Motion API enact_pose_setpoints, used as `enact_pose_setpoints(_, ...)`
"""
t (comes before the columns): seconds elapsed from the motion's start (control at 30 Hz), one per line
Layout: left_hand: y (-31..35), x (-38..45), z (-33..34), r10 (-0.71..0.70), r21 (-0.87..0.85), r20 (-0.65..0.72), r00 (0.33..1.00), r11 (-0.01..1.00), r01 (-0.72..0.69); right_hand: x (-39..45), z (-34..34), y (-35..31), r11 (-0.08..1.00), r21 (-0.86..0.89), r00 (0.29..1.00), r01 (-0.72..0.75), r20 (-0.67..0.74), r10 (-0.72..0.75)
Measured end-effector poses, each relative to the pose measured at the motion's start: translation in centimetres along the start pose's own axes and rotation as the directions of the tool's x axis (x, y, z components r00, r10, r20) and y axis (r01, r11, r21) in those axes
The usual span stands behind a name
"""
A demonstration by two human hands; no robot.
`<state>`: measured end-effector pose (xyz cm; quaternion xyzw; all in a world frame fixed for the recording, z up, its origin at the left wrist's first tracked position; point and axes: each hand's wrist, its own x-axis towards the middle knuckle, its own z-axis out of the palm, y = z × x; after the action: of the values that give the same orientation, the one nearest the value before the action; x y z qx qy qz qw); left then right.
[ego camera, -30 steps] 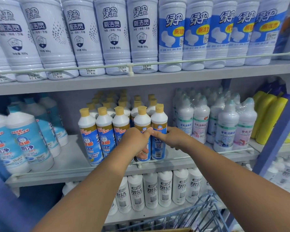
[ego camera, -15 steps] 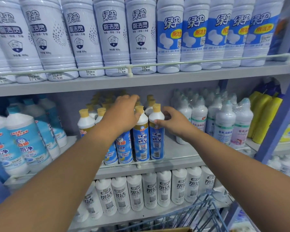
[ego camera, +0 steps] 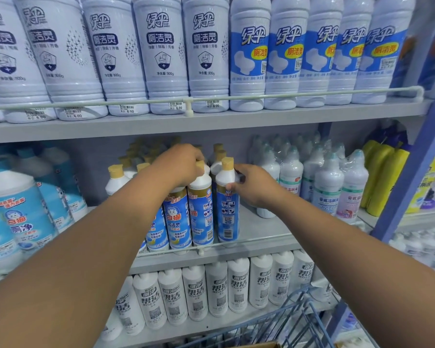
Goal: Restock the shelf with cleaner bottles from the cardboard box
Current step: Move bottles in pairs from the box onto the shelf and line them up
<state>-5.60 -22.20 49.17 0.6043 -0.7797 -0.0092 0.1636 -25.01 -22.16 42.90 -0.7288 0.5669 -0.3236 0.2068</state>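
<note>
Blue-labelled cleaner bottles with tan caps stand in rows on the middle shelf. My left hand curls over the cap and shoulder of one front-row bottle. My right hand grips the neck and shoulder of the rightmost front bottle, thumb on its label side. Both bottles stand upright behind the shelf rail. A sliver of the cardboard box shows at the bottom edge.
Large white bottles fill the top shelf. Shrink-wrapped white bottles stand right of my right hand, yellow bottles further right. Big light-blue bottles are at left. White bottles fill the lower shelf. A blue wire basket sits below.
Both hands rose from the bottles' bodies to their caps and shoulders. The left hand shifted slightly right onto another bottle's cap; the view moved closer.
</note>
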Motion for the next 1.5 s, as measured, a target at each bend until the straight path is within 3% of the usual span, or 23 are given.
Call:
enact_pose_setpoints(0.2, -0.1, 0.0, 0.6, -0.033, -0.065, -0.03, 0.999, 0.997, 0.031, -0.1, 0.2, 0.0, 0.999, -0.043, 1.0, 0.014, 0.004, -0.014)
enact_pose_setpoints(0.33, 0.2, -0.1, 0.5, -0.052, -0.016, -0.034, 0.998, 0.999, 0.052, 0.2, 0.3, 0.2, 0.998, 0.057, 0.999, 0.012, -0.048, -0.009)
enact_pose_setpoints(0.5, -0.4, -0.5, 0.3, 0.053, 0.002, 0.028, 0.998, 0.999, -0.053, 0.4, 0.8, 0.1, 0.997, -0.071, 0.996, 0.044, -0.07, -0.049)
enact_pose_setpoints(0.93, -1.6, -0.5, 0.6, 0.075, 0.112, 0.076, 0.994, 0.99, -0.083, -1.5, 5.2, 4.0, 0.968, 0.203, 0.985, -0.146, -0.059, 0.161)
enact_pose_setpoints(1.2, -1.5, -0.4, 1.0, 0.087, 0.126, 0.051, 0.995, 0.988, -0.093, -1.8, 8.4, 4.3, 0.968, 0.221, 0.944, -0.123, -0.273, 0.182)
enact_pose_setpoints(1.4, -1.8, -0.3, 1.4, 0.097, 0.141, 0.024, 0.995, 0.985, -0.1, -2.5, 7.0, 5.4, 0.94, 0.336, 0.988, -0.056, -0.118, 0.101)
enact_pose_setpoints(1.5, -1.8, -0.3, 1.4, 0.101, 0.141, 0.016, 0.995, 0.985, -0.103, -2.5, 7.5, 5.2, 0.956, 0.281, 0.984, -0.087, -0.125, 0.126)
